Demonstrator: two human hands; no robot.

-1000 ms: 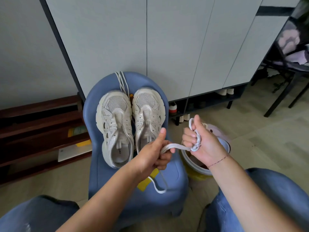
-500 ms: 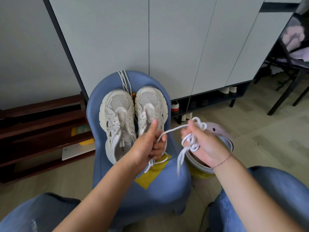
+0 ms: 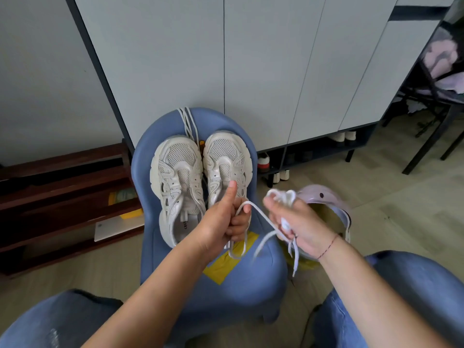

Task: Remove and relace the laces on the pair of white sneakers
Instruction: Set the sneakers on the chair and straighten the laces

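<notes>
I see the hands apart, joined by one white lace [image 3: 261,216]. The left hand [image 3: 221,222] grips it in a fist, and the right hand [image 3: 298,222] has it wound around the fingers. The unlaced sneakers [image 3: 178,172] lie on the blue stool [image 3: 251,285] just ahead, toes away from me, nearest the left hand. On one insole I read only "CEC".

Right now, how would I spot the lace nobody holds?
Find the blue stool by the cabinet. Beyond the white sneakers, a lace drapes over its far edge. Unlike the other lace, between left hand and right hand, it lies untouched.
</notes>
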